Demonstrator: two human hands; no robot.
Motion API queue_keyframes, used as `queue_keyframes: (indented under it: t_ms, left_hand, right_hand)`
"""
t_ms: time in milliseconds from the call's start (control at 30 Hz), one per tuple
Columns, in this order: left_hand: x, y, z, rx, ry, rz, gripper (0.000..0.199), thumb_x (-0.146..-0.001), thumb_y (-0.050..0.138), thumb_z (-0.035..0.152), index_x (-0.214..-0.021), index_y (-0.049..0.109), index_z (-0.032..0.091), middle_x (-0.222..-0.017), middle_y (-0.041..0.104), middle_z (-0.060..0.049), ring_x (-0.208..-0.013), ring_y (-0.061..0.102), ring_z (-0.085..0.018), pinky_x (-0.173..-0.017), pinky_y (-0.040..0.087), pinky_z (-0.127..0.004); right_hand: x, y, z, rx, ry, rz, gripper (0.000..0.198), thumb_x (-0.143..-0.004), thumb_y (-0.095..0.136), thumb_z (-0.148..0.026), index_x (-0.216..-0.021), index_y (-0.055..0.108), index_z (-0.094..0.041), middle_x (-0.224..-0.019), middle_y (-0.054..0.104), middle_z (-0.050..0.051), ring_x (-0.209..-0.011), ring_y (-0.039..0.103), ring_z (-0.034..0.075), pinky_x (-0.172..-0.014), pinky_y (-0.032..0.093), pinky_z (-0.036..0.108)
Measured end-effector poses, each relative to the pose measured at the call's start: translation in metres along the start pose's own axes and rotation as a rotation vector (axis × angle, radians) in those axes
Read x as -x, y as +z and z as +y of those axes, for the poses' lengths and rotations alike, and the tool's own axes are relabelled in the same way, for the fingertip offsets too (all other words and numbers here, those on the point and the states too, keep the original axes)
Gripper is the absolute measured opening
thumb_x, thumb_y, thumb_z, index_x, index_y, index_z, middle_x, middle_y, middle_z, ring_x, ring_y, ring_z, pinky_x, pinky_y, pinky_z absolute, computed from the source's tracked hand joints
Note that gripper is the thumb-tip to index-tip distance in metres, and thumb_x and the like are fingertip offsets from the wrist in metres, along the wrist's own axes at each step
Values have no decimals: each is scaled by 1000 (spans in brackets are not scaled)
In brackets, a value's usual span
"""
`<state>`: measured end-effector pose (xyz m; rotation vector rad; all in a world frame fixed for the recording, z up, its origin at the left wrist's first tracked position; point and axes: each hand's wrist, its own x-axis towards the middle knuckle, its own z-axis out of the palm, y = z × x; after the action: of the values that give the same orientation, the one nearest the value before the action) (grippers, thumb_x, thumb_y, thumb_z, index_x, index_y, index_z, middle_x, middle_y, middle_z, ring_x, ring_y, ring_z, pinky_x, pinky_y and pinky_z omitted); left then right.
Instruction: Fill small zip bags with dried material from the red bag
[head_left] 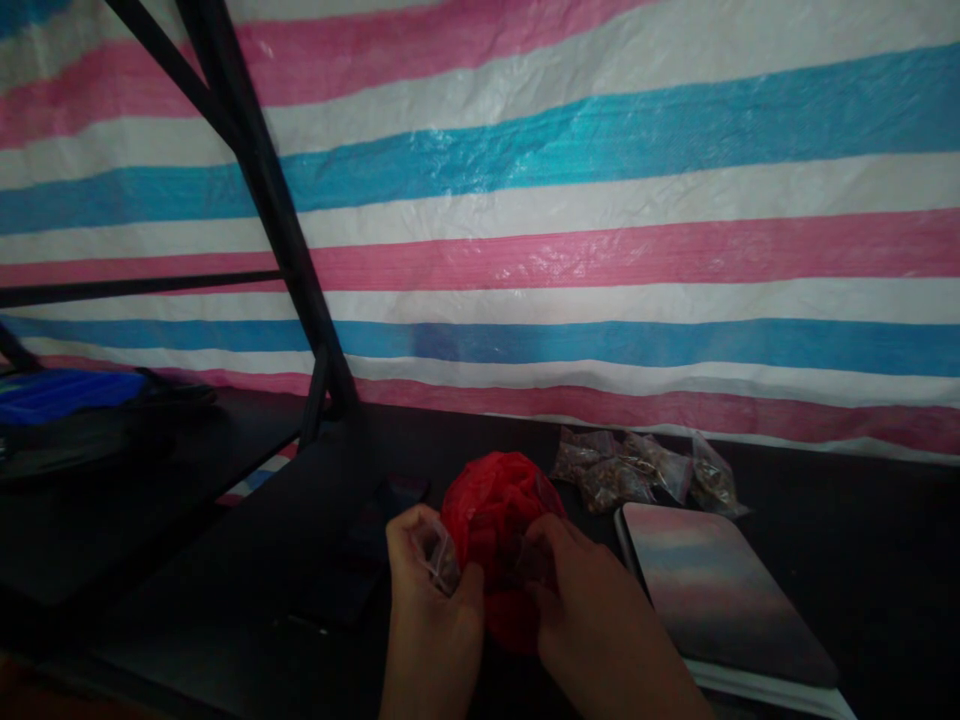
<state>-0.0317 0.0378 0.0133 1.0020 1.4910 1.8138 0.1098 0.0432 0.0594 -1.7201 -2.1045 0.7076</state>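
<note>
My left hand (pixel 431 590) is closed around a small clear plastic bag (pixel 442 560), whose crinkled edge shows between thumb and fingers. Right beside it is a red plastic bag (pixel 501 490), bunched up and open toward me on the black table. The fingers of my right hand (pixel 585 610) are pinched together at the red bag's opening. Something dark and partly see-through shows at those fingertips, too dim to name. Shadow hides what lies inside the red bag.
Several small clear bags with brownish contents (pixel 615 480) lie behind the red bag. A shiny flat device (pixel 720 590) lies at the right. A dark flat object (pixel 352 570) is left of my hands. Black metal posts (pixel 281 230) stand before a striped sheet (pixel 600 240).
</note>
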Motion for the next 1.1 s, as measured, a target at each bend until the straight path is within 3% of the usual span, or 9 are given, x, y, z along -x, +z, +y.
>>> queue_keyframes:
  t_ms: [233,533,733,967,1100]
  left_hand:
    - [6,5,6,11,-18,-81,36,-69,62,18,-101,48,27,-84,59,5,-73,62,-15,-63,56,-26]
    - [0,5,8,62,-73,-70,42,-60,63,19,-99,50,25,-86,61,4,-75,65,-15,-63,56,-25]
    - [-2,4,3,47,-119,-33,47,-63,68,24,-105,47,25,-90,63,2,-74,66,-17,-63,57,-29]
    - [-7,3,-4,-79,44,-51,48,-74,76,37,-107,43,27,-86,53,6,-73,58,-14,-65,52,-27]
    - [-6,1,1,-115,107,25,47,-76,76,41,-110,46,26,-89,51,5,-77,55,-15,-71,51,-28]
  right_hand:
    - [1,2,0,-9,-19,-2,39,-84,49,2,-111,69,-18,-119,76,12,-102,72,27,-81,46,35]
    - [-1,3,3,12,-34,5,44,-81,49,5,-113,69,-16,-113,77,13,-100,72,27,-82,44,35]
    - [-1,4,12,-179,-79,66,35,-81,54,1,-102,69,-23,-105,78,4,-98,71,24,-80,44,32]
    - [-2,-4,18,-191,-74,45,36,-87,53,0,-108,69,-23,-108,79,5,-103,73,22,-84,47,29]
    - [-2,-9,21,-173,-59,78,36,-87,53,0,-111,69,-22,-110,79,6,-103,74,23,-85,48,29]
